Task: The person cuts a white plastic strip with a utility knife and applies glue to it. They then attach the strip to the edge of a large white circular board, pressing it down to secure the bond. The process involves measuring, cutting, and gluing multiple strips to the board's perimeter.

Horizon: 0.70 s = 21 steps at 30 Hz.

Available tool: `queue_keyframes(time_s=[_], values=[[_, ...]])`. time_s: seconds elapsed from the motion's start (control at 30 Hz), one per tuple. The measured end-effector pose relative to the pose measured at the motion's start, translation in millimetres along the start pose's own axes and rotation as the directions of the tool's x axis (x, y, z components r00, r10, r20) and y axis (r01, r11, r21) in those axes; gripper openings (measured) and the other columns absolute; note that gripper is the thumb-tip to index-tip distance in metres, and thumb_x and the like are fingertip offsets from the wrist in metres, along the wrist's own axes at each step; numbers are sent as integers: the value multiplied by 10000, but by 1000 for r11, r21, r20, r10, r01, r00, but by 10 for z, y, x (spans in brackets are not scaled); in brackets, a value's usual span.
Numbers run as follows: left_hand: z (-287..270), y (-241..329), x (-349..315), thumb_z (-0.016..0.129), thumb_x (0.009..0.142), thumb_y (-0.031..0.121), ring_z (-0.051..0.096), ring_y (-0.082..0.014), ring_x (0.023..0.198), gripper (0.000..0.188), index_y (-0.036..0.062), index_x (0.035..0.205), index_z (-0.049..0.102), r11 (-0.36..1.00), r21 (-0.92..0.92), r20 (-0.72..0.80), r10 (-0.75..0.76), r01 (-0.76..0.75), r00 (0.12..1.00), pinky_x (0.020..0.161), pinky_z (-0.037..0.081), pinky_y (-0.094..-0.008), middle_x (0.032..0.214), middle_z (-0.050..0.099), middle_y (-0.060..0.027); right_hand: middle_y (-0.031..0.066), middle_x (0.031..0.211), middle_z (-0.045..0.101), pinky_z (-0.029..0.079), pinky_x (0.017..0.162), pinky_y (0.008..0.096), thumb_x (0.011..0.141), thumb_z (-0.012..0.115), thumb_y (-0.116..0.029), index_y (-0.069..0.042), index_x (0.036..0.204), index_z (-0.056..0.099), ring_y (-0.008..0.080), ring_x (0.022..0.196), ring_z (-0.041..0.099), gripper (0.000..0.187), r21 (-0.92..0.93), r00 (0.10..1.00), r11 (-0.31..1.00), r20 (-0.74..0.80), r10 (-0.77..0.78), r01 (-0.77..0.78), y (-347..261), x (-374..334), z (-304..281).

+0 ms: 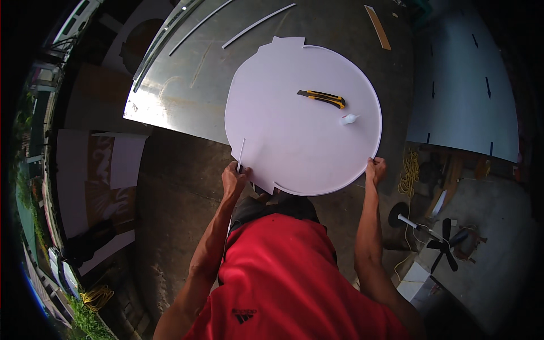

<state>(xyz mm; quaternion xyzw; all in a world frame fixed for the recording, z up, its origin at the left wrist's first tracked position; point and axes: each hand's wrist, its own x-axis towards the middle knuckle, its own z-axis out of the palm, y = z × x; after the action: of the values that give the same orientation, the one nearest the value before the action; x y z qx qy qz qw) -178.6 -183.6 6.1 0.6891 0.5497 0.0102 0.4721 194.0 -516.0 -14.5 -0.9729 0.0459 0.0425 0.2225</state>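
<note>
A large round white panel (283,107) lies partly on the metal table and juts out over its near edge toward me. A raised white rim strip (381,107) follows its right side; the left side shows a bare edge with small tabs at top and bottom. My right hand (375,170) pinches the rim at the lower right. At the lower left edge, my left hand (234,179) is closed around a thin white strip (242,151) that points up over the panel. On the panel rest a yellow-and-black utility knife (323,98) and a small white bottle (349,119).
The metal table (209,73) carries loose white strips (258,25) and a brown strip (378,27). A pale sheet with dark arrows (462,85) stands at right. Below it are a yellow cord coil (409,173) and a black-bladed fan (445,245). Cut panels (102,181) lie left.
</note>
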Motion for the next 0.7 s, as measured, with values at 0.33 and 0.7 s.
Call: queue_keyframes(time_s=[0.33,0.7], values=[[-333,121,397,775,868,180,736,-396,997,332,41,1166,732,963,263,-68,76,-56,995,870,559,-489,1027,765,-213,151,1204,578,548,840,412,730,931,-220,-23,1497,441,251,930,599,931,466,908,836,143,-394,290,-924,-620,199],[-855,338,1287,792,867,211,744,-336,996,361,122,1210,727,899,432,-7,80,-70,997,847,568,-455,1029,777,-151,153,1222,590,556,670,364,742,932,-226,-75,1469,527,224,773,630,846,494,859,802,188,-476,337,-1681,-308,452]])
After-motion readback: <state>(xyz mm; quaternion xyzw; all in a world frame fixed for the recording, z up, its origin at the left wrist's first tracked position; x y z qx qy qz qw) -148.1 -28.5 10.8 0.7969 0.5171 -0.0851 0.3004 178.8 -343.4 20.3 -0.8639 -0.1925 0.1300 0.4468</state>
